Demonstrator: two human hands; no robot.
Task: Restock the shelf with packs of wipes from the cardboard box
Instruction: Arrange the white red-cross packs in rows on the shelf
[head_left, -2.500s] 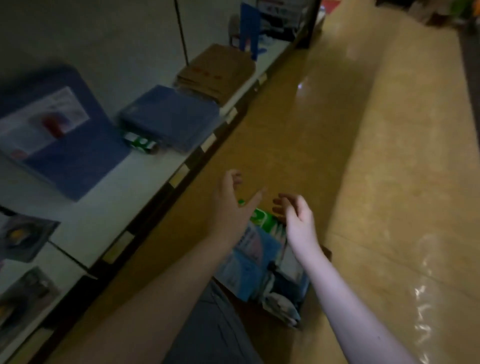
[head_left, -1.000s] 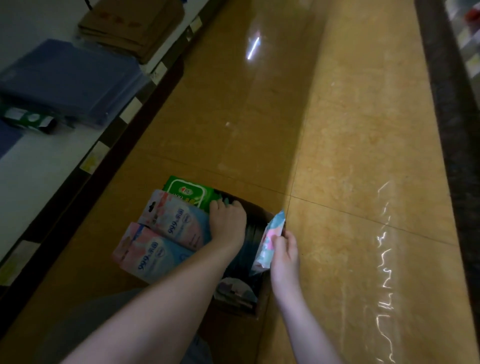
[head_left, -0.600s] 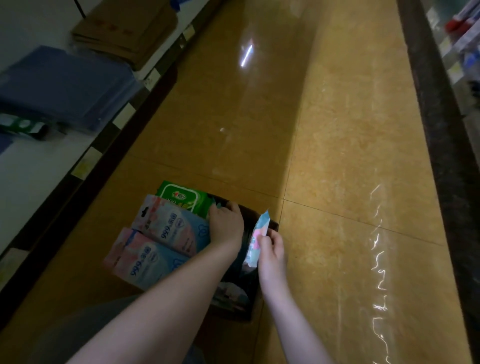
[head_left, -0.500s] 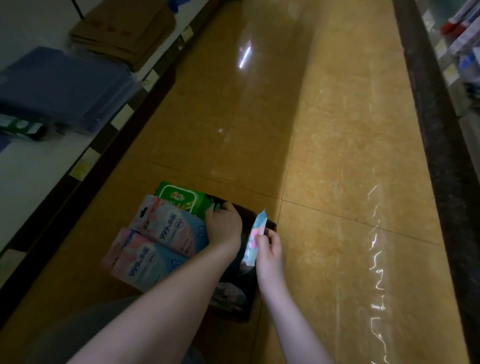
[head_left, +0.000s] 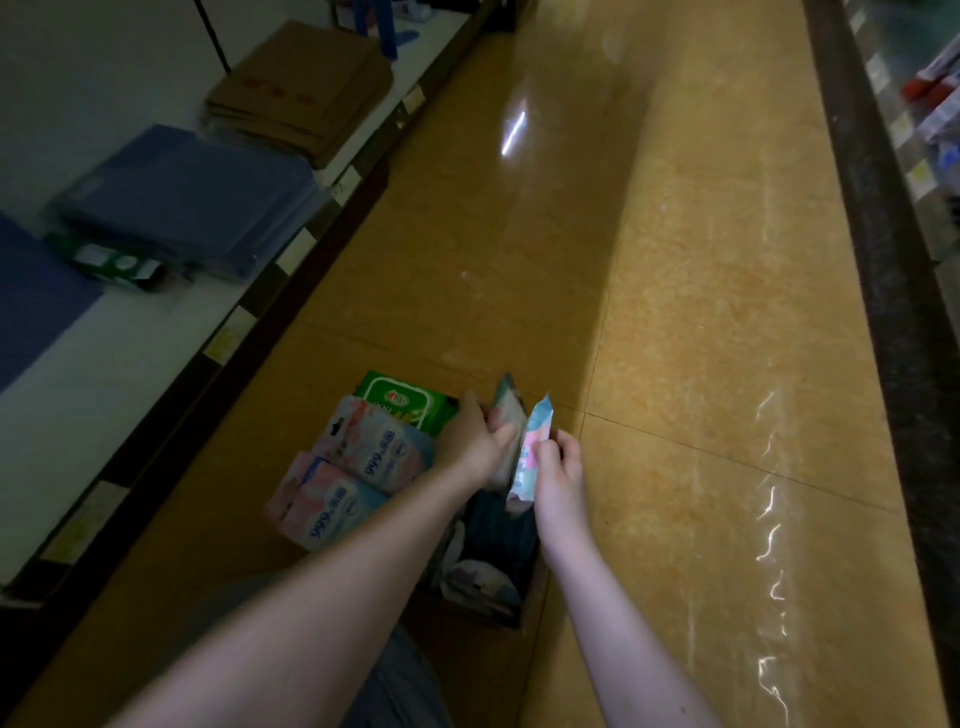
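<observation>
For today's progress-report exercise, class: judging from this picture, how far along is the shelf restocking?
Done: no wipes pack plainly sits on the white shelf. In hand: the left hand grips a pale pack, the right hand pinches a pastel pink-and-blue pack, both over the dark cardboard box. Left: shelving these, plus the green pack and two pink-and-blue packs at the box.

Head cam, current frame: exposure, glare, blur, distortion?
Head view: underexposed, shelf and cardboard box in shadow; glare streaks on the glossy floor; shelf edge bows from the wide lens; grey pack in the left hand and pastel pack in the right hand look soft; print on the pink packs is readable.
</observation>
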